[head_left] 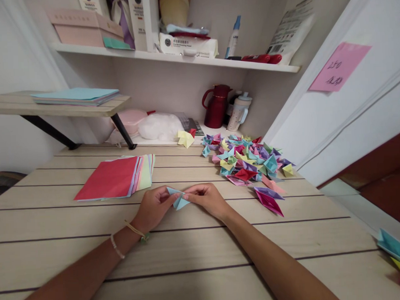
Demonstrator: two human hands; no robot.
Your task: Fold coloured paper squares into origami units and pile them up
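Observation:
Between my two hands is a small light-blue folded paper (pixel 179 203), with creased triangular flaps. My left hand (pixel 155 207) pinches its left side between thumb and fingers. The right side is gripped by my right hand (pixel 206 198), its thumb lying on the paper near the middle. Fingertips behind the paper are partly hidden. Left of my hands lies a fanned stack of coloured paper sheets (pixel 109 177), red on top. To the right is a heap of folded paper boats (pixel 244 159) in many colours. A magenta paper boat (pixel 269 202) lies at the heap's near edge.
A raised wooden stand (pixel 8 104) with black legs holds blue-topped paper sheets (pixel 76 94) at the left. Behind are a dark red jug (pixel 215 108), a light tumbler (pixel 240 112) and a yellow folded paper (pixel 185 138). More paper boats (pixel 395 247) lie at the right edge.

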